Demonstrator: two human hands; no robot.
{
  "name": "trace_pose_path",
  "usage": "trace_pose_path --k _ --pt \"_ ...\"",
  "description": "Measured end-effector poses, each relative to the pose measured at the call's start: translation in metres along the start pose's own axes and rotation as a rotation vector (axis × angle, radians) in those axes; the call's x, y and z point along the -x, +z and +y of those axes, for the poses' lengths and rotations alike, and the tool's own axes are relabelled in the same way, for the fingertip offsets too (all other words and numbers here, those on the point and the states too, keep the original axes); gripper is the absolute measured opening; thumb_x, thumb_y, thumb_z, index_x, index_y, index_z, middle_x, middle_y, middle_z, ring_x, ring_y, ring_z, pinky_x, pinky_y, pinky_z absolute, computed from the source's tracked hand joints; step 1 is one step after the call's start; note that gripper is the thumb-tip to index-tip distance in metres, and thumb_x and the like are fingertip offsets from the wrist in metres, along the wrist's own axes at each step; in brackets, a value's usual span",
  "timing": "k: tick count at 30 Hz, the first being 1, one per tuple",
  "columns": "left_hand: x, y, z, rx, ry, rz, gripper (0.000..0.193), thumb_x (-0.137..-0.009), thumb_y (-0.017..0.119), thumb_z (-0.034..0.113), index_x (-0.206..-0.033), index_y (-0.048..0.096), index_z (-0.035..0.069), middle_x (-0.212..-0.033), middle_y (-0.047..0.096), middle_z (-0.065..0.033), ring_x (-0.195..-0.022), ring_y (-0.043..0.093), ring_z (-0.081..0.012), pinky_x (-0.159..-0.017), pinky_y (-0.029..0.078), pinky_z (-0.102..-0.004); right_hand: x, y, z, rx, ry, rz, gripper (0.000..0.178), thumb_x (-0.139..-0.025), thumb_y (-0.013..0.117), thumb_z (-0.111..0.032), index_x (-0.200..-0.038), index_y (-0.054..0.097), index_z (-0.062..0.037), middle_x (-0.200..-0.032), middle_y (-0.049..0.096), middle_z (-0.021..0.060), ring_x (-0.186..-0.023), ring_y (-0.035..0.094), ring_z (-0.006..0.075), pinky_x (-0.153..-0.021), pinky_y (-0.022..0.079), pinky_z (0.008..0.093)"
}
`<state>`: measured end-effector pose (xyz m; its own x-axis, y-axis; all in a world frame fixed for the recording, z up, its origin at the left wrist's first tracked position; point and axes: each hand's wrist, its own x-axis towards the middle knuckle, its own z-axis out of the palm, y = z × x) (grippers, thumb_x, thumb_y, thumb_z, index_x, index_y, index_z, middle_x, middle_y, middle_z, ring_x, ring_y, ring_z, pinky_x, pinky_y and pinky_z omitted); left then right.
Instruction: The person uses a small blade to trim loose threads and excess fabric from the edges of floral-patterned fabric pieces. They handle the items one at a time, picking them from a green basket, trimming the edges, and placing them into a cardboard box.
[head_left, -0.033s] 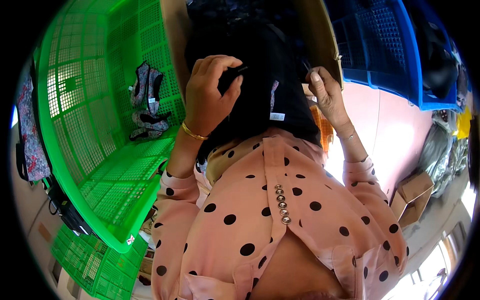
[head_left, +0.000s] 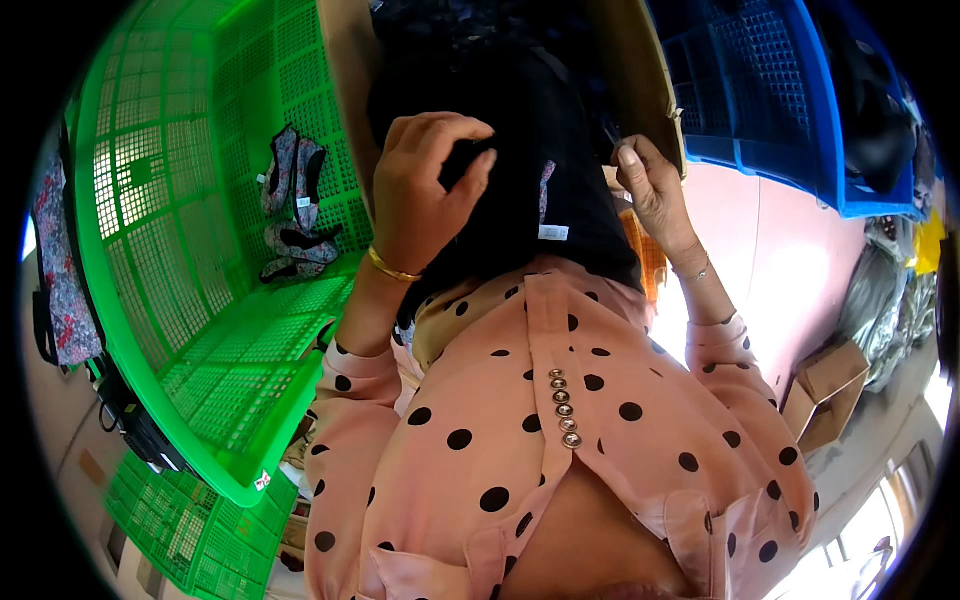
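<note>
Across my lap lies a black cloth garment (head_left: 500, 180) with a small floral-patterned strip and a white label (head_left: 553, 233). My left hand (head_left: 425, 185) hovers over it on the left, fingers curled and the tips of thumb and forefinger apart; only black shows between them. On the right, my right hand (head_left: 650, 180) is closed with its thumb pressed on a slim, pointed tool (head_left: 611, 130). The tool is blurred against the dark background, so its exact kind is unclear.
A cardboard box (head_left: 347, 85) with dark contents stands beyond my lap. To the left is a green plastic crate (head_left: 165, 290) holding floral, black-edged pieces (head_left: 295, 180); another green crate (head_left: 195, 525) sits lower. At right are a blue crate (head_left: 760, 165) and a small carton (head_left: 825, 395).
My left hand has shifted slightly to the right, and the small dark bit at its fingertips no longer shows. My right hand has barely moved.
</note>
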<state>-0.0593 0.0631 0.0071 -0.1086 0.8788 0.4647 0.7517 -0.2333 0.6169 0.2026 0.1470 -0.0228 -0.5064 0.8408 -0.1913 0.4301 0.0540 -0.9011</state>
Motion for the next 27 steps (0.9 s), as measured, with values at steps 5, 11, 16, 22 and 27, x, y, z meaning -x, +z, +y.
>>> trace_pose_path --k 5,11,16,22,27 --pt "-0.006 0.026 0.017 -0.087 0.067 -0.016 0.024 -0.067 0.083 0.018 -0.084 0.068 0.011 -0.088 0.063 -0.0025 -0.081 0.055 -0.0225 -0.07 0.045 -0.0318 0.012 0.009 0.0 0.268 -0.005 0.009 0.035 -0.098 0.052 -0.037 -0.095 0.057 -0.0028 -0.064 0.057 0.0152 -0.062 0.062 0.0297 -0.059 0.047 0.0354" --pt "-0.008 0.056 0.024 -0.304 0.03 0.006 0.021 -0.066 0.08 0.025 -0.074 0.064 0.016 -0.079 0.057 0.0022 -0.081 0.05 -0.0204 -0.071 0.04 -0.034 0.013 0.011 -0.001 0.49 -0.137 0.087 0.037 -0.093 0.057 -0.041 -0.095 0.057 -0.0044 -0.063 0.062 0.0132 -0.058 0.064 0.0322 -0.051 0.049 0.0362" --pt "-0.007 0.056 0.027 -0.194 -0.04 -0.044 0.013 -0.071 0.079 0.017 -0.075 0.068 0.011 -0.075 0.059 0.0007 -0.077 0.053 -0.0218 -0.071 0.042 -0.0333 0.012 0.01 -0.002 0.57 -0.187 0.081 0.037 -0.092 0.059 -0.042 -0.091 0.056 -0.0045 -0.062 0.061 0.0128 -0.056 0.063 0.0309 -0.049 0.048 0.0366" --pt "-0.009 0.047 0.012 0.055 -0.145 -0.098 0.01 -0.074 0.076 0.015 -0.075 0.067 0.011 -0.072 0.062 0.0015 -0.074 0.053 -0.0218 -0.07 0.042 -0.0338 0.005 0.013 -0.013 0.608 -0.343 0.055 0.038 -0.091 0.059 -0.043 -0.084 0.056 -0.0057 -0.058 0.059 0.0118 -0.052 0.061 0.0285 -0.047 0.046 0.0358" --pt "-0.01 0.044 0.012 0.139 -0.216 -0.143 0.009 -0.077 0.075 0.012 -0.078 0.067 0.008 -0.074 0.063 -0.0012 -0.076 0.053 -0.0208 -0.071 0.043 -0.0327 -0.003 0.018 -0.013 0.638 -0.366 0.027 0.038 -0.091 0.059 -0.043 -0.08 0.055 -0.007 -0.054 0.056 0.0111 -0.05 0.059 0.0268 -0.045 0.045 0.0351"
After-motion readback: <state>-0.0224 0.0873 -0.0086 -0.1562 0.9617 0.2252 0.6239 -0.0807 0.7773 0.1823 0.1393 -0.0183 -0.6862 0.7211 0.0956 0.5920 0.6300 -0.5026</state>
